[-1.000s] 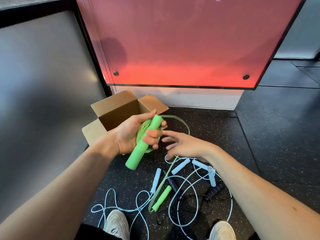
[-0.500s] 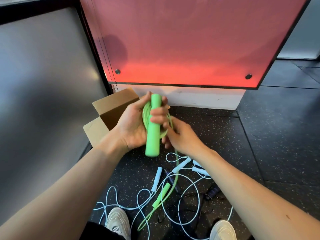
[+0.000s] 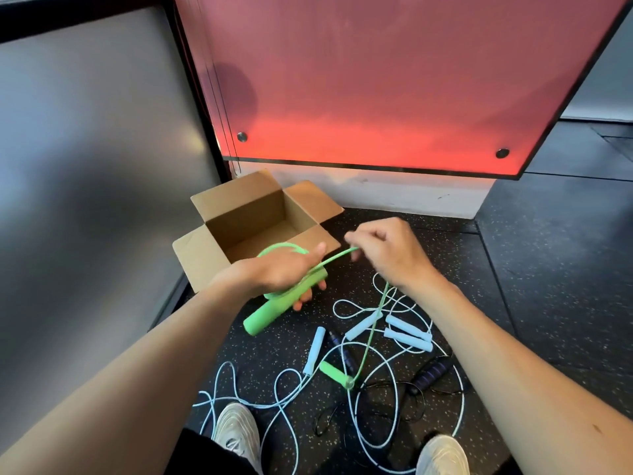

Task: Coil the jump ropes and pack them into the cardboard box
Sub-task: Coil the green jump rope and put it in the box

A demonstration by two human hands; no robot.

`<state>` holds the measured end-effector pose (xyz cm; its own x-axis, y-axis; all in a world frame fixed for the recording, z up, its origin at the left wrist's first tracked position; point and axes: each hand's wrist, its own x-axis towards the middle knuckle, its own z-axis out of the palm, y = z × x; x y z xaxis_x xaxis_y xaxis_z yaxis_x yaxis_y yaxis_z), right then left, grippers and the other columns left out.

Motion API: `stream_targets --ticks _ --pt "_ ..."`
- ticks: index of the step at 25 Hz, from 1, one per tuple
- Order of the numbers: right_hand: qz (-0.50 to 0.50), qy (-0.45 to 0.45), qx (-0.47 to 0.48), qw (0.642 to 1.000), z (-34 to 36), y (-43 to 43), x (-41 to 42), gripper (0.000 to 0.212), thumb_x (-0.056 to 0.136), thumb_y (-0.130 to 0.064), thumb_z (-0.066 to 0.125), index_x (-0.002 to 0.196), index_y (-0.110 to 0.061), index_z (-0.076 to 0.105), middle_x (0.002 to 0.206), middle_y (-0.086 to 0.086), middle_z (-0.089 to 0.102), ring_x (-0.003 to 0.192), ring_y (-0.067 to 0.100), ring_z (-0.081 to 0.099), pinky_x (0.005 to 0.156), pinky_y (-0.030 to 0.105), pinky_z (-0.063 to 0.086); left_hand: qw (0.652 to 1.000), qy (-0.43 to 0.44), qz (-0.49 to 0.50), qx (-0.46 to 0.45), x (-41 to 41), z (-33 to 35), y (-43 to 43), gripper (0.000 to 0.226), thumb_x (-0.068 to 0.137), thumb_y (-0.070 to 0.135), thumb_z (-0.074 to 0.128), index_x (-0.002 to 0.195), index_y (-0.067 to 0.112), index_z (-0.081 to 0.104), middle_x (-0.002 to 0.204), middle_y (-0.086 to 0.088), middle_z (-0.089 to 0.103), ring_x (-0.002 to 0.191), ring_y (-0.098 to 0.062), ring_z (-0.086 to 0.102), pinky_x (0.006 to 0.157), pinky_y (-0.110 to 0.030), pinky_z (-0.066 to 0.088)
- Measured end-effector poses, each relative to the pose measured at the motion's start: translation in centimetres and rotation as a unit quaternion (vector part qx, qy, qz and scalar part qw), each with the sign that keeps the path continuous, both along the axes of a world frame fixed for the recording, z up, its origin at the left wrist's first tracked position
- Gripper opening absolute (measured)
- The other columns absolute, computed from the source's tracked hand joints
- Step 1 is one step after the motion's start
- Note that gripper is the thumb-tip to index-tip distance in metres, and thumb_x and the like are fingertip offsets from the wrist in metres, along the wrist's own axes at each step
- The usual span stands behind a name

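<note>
My left hand (image 3: 281, 270), palm down, grips a green jump rope handle (image 3: 270, 313) together with several green coils (image 3: 279, 248), just in front of the open cardboard box (image 3: 219, 214). My right hand (image 3: 387, 252) pinches the green cord (image 3: 371, 323) and holds it taut to the right of the coil. The cord runs down to the second green handle (image 3: 334, 373) lying on the floor. Light blue jump ropes (image 3: 407, 332) and a black and purple jump rope (image 3: 431, 371) lie tangled on the floor below my hands.
The box stands in a corner between a grey wall panel (image 3: 85, 149) on the left and a red panel (image 3: 376, 80) with a white base behind. Dark speckled floor (image 3: 548, 286) extends to the right. My two white shoes (image 3: 236, 433) sit among the cords.
My left hand has turned palm down and dropped lower, so the box shows again. My right hand has swung out to the right, drawing the green cord taut and pulling the loose handle along the floor.
</note>
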<state>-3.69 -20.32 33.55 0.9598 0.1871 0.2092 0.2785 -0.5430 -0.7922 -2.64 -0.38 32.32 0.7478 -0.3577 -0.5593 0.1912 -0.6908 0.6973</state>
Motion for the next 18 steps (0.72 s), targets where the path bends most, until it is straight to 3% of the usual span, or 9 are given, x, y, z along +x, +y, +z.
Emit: stream_targets --ticks 2,5,8,10,12,13,15,17,18 --pt "-0.051 -0.013 0.039 0.998 -0.3 -1.0 0.5 0.040 0.085 -0.032 0.058 0.056 -0.005 0.060 0.041 -0.009 0.040 0.047 0.004 0.039 0.055 0.028 0.029 0.967 0.187 0.000 -0.173 -0.5 0.8 0.0 0.077 0.098 0.063 0.017 0.088 0.001 0.062 0.057 -0.011 0.049 0.048 -0.022 0.049 0.056 -0.029 0.047" --pt "-0.022 0.041 0.099 0.994 -1.6 -1.3 1.1 0.037 0.085 -0.039 0.051 0.063 -0.009 0.053 0.055 -0.007 0.045 0.060 0.010 0.042 0.066 0.035 0.032 0.870 0.274 -0.013 -0.409 -1.0 3.2 -0.1 0.053 0.094 0.048 0.027 0.086 0.005 0.057 0.054 -0.005 0.042 0.042 -0.018 0.041 0.059 -0.032 0.045" --pt "0.028 0.124 0.098 0.987 -2.6 0.7 0.9 0.037 0.094 -0.051 0.041 0.075 -0.023 0.054 0.063 -0.007 0.050 0.065 0.015 0.048 0.068 0.041 0.038 0.768 0.248 0.049 -0.589 -0.7 4.2 -0.4 0.039 0.096 0.038 0.029 0.098 0.008 0.053 0.066 -0.003 0.047 0.056 -0.017 0.048 0.072 -0.035 0.049" --pt "0.060 0.183 0.045 0.980 -3.1 2.1 0.0 0.030 0.101 -0.043 0.039 0.080 -0.027 0.054 0.062 -0.007 0.050 0.057 0.014 0.048 0.064 0.038 0.042 0.707 0.192 0.126 -0.669 0.0 4.0 -0.6 0.039 0.102 0.040 0.030 0.113 0.008 0.051 0.081 -0.004 0.049 0.074 -0.017 0.052 0.086 -0.035 0.049" --pt "0.118 0.247 -0.018 0.962 -3.4 3.1 -1.1 0.030 0.106 -0.035 0.039 0.083 -0.026 0.056 0.058 -0.004 0.050 0.049 0.013 0.048 0.061 0.034 0.043 0.676 0.092 0.224 -0.696 0.9 3.3 -0.9 0.036 0.103 0.041 0.034 0.119 0.011 0.047 0.088 -0.005 0.051 0.086 -0.020 0.053 0.100 -0.036 0.043" --pt "0.144 0.266 -0.031 0.953 -3.1 3.4 -1.6 0.032 0.106 -0.035 0.040 0.083 -0.022 0.058 0.057 -0.002 0.049 0.046 0.013 0.048 0.059 0.031 0.043 0.683 0.033 0.284 -0.672 1.3 2.9 -0.9 0.033 0.104 0.040 0.036 0.117 0.013 0.048 0.087 -0.005 0.053 0.086 -0.020 0.055 0.104 -0.039 0.041" --pt "0.154 0.250 -0.063 0.954 -2.0 3.4 -1.7 0.029 0.103 -0.035 0.048 0.082 -0.021 0.063 0.056 -0.003 0.051 0.044 0.011 0.048 0.053 0.024 0.041 0.769 -0.102 0.375 -0.507 1.8 2.1 -0.8 0.032 0.104 0.039 0.037 0.104 0.015 0.059 0.078 -0.001 0.061 0.080 -0.018 0.059 0.099 -0.041 0.045" --pt "0.104 0.160 -0.139 0.972 -0.9 2.9 -1.1 0.022 0.094 -0.034 0.059 0.078 -0.023 0.069 0.057 -0.009 0.057 0.050 0.007 0.051 0.052 0.024 0.040 0.897 -0.229 0.322 -0.197 1.4 1.7 -0.7 0.043 0.104 0.042 0.037 0.086 0.014 0.064 0.074 0.001 0.064 0.071 -0.014 0.060 0.083 -0.036 0.047" --pt "0.066 0.120 -0.161 0.977 -0.6 2.5 -0.8 0.019 0.088 -0.032 0.062 0.075 -0.022 0.071 0.060 -0.009 0.062 0.056 0.009 0.056 0.054 0.027 0.042 0.938 -0.244 0.238 -0.054 1.1 1.4 -0.7 0.047 0.104 0.044 0.037 0.081 0.012 0.063 0.074 0.001 0.064 0.069 -0.012 0.058 0.082 -0.034 0.046"
